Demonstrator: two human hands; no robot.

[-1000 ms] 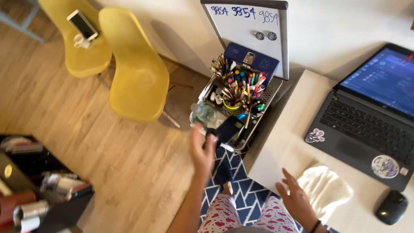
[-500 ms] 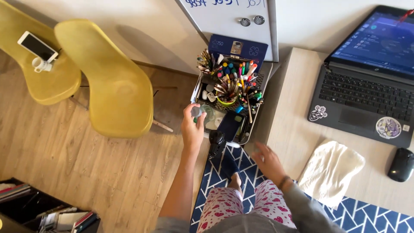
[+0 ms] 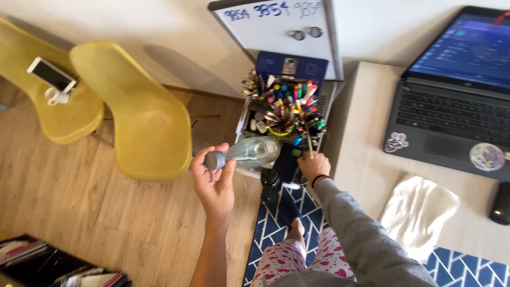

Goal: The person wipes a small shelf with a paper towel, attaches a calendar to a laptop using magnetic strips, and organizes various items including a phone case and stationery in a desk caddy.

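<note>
The left hand (image 3: 214,183) holds one clear bottle (image 3: 249,152) with a grey cap (image 3: 214,160). The fingers (image 3: 229,167) wrap around the neck, right by the cap, and the thumb presses on the other side. The bottle lies on its side. Its cap end sits inside the curled fingers, and its wide body sticks out past the fingertips toward the organizer box (image 3: 285,114).

The right hand (image 3: 313,166) is just past the fat end of the bottle. Its fingers are pressed together, pinching one thin brown stick (image 3: 309,142). The stick goes up from the fingertips into the box. A dark band sits on that wrist, and the sleeve (image 3: 361,234) is grey.

The box is one, and it is stuffed with lots of pens and brushes, too many to count. One small whiteboard (image 3: 281,32) leans behind it, with two round magnets (image 3: 306,33) on it. One dark phone (image 3: 286,162) lies between the two hands.

Beyond the thumb side of the left hand stand two yellow chairs (image 3: 138,111). One white phone (image 3: 51,74) rests on the far chair.

On the far side of the right hand is the pale worktop (image 3: 361,154). It carries one laptop (image 3: 457,101), one white cloth (image 3: 417,210) and one black mouse (image 3: 500,202).
</note>
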